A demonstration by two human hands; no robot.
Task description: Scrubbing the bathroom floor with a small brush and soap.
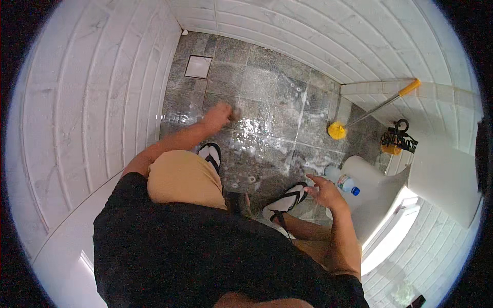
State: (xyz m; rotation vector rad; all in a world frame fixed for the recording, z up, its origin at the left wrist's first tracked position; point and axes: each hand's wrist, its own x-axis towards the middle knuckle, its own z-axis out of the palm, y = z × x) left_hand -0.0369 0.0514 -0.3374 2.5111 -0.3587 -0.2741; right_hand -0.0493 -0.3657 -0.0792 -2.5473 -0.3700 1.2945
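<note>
My left hand [219,116] reaches low over the wet grey floor tiles [259,84]. Motion blurs its fingers, and a dark patch beside them is too smeared to tell whether it is a held thing. Suds and glinting water cover the tiles around it. My right hand [326,195] is above my sandalled foot [289,198], fingers apart and holding nothing. Just right of that hand is a clear plastic bottle [345,183] with a blue cap, tilted against or in front of a white curved fixture [375,192].
A long-handled brush with a yellow head [337,130] leans on the right wall. Behind the fixture, a yellow container [391,149] sits with a black coiled hose or cord [401,134]. A square drain cover [198,67] lies near the far left corner. White tiled walls [104,84] enclose the floor.
</note>
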